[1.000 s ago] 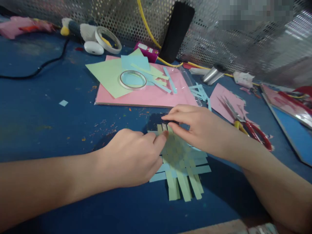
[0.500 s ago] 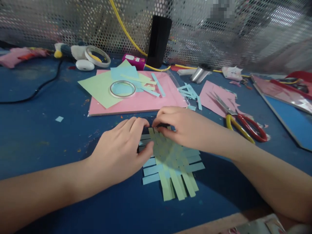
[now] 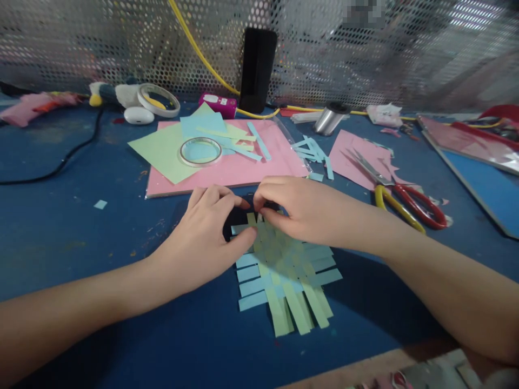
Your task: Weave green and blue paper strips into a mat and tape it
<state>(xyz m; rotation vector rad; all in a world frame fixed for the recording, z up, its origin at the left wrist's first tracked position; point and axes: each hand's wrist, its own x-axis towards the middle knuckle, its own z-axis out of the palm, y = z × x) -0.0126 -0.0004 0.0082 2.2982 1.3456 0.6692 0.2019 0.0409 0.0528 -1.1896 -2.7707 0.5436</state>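
A woven paper mat (image 3: 279,259) of light blue and light green strips lies flat on the blue table, its loose strip ends fanning out at the sides and bottom. At the mat's top left corner rests my left hand (image 3: 206,232); thumb and index finger are apart, the thumb tip touching the woven strips. My right hand (image 3: 290,208) bends over the top edge, thumb and fingers pinched on the end of a green paper strip (image 3: 260,217). The hand hides part of that edge, and the fingertips are partly in shadow.
Beyond the hands lie a pink paper pack (image 3: 227,173), green sheets (image 3: 162,148) and a tape roll (image 3: 200,151). Scissors (image 3: 395,189) with red and yellow handles lie right, by pink paper (image 3: 344,156). A black phone (image 3: 258,70) leans against the perforated metal panel (image 3: 316,54).
My left thumb has shifted slightly up along the mat's left edge. The right hand stays at the top edge, where a strip end now stands bent up. The view has shifted a little.
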